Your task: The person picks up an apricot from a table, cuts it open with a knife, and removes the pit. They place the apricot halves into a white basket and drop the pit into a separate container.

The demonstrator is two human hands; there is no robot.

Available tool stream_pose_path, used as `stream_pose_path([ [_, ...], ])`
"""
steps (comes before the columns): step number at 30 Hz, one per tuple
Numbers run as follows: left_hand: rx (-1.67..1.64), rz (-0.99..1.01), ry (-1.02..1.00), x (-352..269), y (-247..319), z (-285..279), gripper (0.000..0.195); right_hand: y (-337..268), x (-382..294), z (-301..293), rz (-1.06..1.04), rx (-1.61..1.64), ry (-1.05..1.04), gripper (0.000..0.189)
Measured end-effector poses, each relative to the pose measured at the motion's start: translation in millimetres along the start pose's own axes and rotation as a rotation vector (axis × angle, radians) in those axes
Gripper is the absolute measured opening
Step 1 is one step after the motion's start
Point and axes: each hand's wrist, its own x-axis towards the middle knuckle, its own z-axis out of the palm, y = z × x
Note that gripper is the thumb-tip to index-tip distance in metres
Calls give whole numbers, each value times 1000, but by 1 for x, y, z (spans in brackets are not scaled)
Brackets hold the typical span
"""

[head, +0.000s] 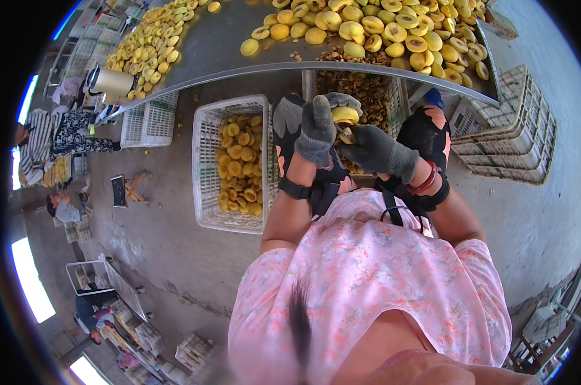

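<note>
In my gloved left hand (pixel 319 122) is a yellow peach half (pixel 344 115), pinched between thumb and fingers. My right hand (pixel 375 148), also in a dark grey knit glove, is closed around a small tool (pixel 347 135) whose tip meets the underside of the fruit. The tool is mostly hidden by the fingers, so its exact kind is unclear. Both hands are above my lap, just short of the metal table's edge. Below and beyond them, a crate (pixel 310 86) holds brown peach pits and scraps (pixel 367 94).
Halved peaches (pixel 396 31) are heaped on the metal table (pixel 218 43), with another pile (pixel 151 53) farther left. A white plastic crate (pixel 206 163) of pitted halves (pixel 240 166) stands left of my legs. Stacked crates (pixel 507 139) stand right. A folding stool (pixel 127 190) and other people are left.
</note>
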Motion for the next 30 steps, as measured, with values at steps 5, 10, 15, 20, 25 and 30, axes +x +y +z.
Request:
stream_pose_path([
  [5,105,44,-169,2,-3,-4,69,-1,-3,-10,179,241,-219,18],
  [10,-119,-94,-67,10,-2,-2,77,8,-3,-6,-555,-198,-199,17],
  [15,-280,-233,484,24,11,-38,83,6,-5,-9,334,1003,-202,17],
  [20,531,-73,778,-21,-20,-163,64,34,-5,-4,370,288,110,17],
  [25,1360,-351,856,-67,-19,-235,56,50,-1,5,270,192,190,16],
  [30,1347,-63,773,-26,-14,-228,47,28,9,2,367,202,111,15],
])
